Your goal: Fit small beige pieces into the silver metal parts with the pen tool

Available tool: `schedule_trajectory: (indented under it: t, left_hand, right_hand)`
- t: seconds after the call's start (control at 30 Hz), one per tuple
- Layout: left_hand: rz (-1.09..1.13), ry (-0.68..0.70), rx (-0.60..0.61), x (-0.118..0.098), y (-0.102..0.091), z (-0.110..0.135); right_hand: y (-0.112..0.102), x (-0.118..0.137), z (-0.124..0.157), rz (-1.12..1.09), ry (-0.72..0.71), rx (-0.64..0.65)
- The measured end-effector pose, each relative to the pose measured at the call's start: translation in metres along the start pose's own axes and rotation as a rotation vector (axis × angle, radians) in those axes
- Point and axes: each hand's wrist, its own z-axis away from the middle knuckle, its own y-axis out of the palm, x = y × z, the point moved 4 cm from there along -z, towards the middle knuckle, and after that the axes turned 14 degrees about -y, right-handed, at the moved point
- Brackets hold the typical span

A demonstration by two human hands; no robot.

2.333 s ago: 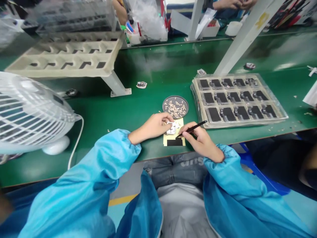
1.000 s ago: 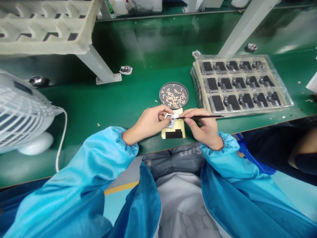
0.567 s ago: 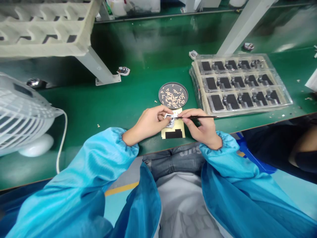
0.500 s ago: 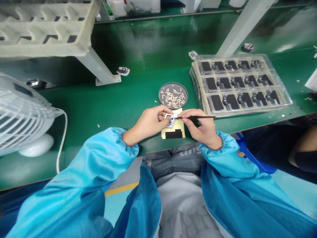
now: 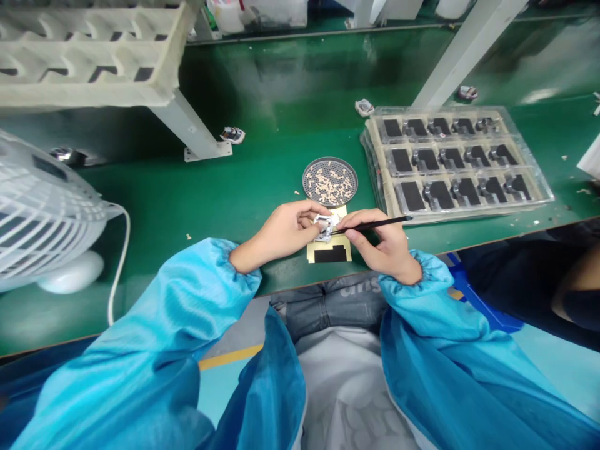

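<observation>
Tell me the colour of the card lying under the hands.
Pale yellow card with a black rectangle printed on it, seen in the head view.

Since the earliest picture the slim black tweezers [image 5: 375, 224] in the right hand [image 5: 382, 240] have swung from a steep slant to lying nearly level, then tipped up a little at the far end over the last half second. Their tip now meets the small silvery metal part [image 5: 324, 226] pinched in the left hand [image 5: 285, 228], which has been lifted slightly off the yellow card with black strip [image 5: 334, 252] near the front edge of the green bench [image 5: 225, 194].
</observation>
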Motion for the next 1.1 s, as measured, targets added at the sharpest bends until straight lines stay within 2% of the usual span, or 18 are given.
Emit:
schedule_trajectory:
  t: [0.27,0.37,0.53,0.7,0.8,0.9,1.0,1.1]
  left_hand:
    - [0.002,0.008,-0.004,0.000,0.001,0.000]
    - [0.047,0.005,-0.002,0.002,0.000,-0.002]
    - [0.281,-0.071,-0.027,0.003,-0.005,-0.004]
    - [0.381,-0.159,0.120,-0.003,-0.002,0.003]
    - [0.426,-0.221,0.142,-0.004,0.000,0.005]
    - [0.444,-0.211,0.093,-0.003,-0.002,0.003]
    - [0.442,-0.152,-0.008,-0.002,-0.008,0.000]
    - [0.428,-0.117,-0.084,0.000,-0.015,-0.003]
  right_hand:
    - [0.001,-0.001,-0.001,-0.025,0.007,0.006]
    - [0.002,0.001,-0.001,-0.030,-0.034,0.018]
    - [-0.003,0.012,-0.001,-0.010,-0.157,-0.112]
    - [-0.006,0.016,0.001,0.041,-0.183,-0.220]
    - [-0.007,0.011,0.003,0.063,-0.137,-0.306]
    - [-0.008,0.009,0.004,0.071,-0.076,-0.365]
    - [-0.011,0.014,0.001,0.029,-0.028,-0.376]
    - [-0.011,0.018,-0.008,0.137,0.063,-0.239]
